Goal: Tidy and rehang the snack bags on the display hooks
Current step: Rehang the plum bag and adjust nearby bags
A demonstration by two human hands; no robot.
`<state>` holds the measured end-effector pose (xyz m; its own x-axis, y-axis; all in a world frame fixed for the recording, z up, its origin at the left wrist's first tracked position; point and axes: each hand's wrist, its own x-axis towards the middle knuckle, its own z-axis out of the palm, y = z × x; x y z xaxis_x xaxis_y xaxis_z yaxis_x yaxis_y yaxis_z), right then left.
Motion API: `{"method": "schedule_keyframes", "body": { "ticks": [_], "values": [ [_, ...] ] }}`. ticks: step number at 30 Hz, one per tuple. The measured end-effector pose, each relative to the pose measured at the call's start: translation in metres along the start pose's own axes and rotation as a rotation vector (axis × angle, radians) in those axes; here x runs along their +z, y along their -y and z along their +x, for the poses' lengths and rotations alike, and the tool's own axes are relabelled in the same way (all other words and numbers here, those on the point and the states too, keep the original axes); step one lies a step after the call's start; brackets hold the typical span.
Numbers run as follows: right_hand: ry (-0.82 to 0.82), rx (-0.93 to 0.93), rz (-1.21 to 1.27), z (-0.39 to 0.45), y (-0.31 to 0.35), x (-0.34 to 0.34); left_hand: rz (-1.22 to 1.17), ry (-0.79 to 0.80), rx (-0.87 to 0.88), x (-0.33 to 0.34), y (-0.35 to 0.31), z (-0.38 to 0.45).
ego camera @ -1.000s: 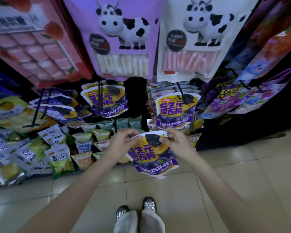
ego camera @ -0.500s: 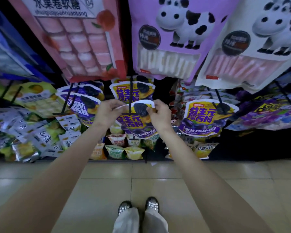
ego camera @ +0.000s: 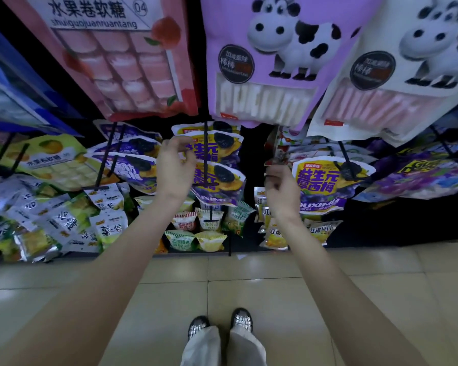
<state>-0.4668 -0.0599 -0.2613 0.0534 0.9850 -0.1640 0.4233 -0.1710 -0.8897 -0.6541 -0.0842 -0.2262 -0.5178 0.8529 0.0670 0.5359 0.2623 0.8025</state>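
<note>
The glossy yellow-and-purple prune snack bag (ego camera: 217, 180), held in both hands a moment ago, now hangs on the black wire hook (ego camera: 206, 154), the loosely curled, empty left hand (ego camera: 175, 165) at nine o'clock and right hand (ego camera: 280, 190) at three o'clock, so this rehang looks done.

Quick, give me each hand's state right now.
Left hand: open, fingers loosely curled, holding nothing.
Right hand: cannot tell; fingers curled, grip unclear.
</note>
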Motion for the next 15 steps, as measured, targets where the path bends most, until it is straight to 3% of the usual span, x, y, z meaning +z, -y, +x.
{"method": "schedule_keyframes", "body": {
  "ticks": [3, 6, 9, 12, 15],
  "values": [
    [-0.271, 0.094, -0.061, -0.014, -0.03, -0.045, 0.036, 0.011, 0.184, 0.001, -0.019, -0.02],
    [-0.461, 0.05, -0.168, 0.0, -0.047, -0.086, 0.188, 0.184, 0.415, 0.024, -0.036, -0.039],
    [-0.403, -0.104, -0.407, 0.036, -0.052, -0.118, 0.369, 0.269, 0.562, 0.045, -0.041, -0.05],
    [-0.254, -0.081, -0.64, 0.055, -0.054, -0.137, 0.414, 0.281, 0.584, 0.052, -0.036, -0.057],
    [-0.194, -0.137, -0.679, 0.051, -0.058, -0.142, 0.428, 0.295, 0.594, 0.051, -0.034, -0.059]
  ]
}}
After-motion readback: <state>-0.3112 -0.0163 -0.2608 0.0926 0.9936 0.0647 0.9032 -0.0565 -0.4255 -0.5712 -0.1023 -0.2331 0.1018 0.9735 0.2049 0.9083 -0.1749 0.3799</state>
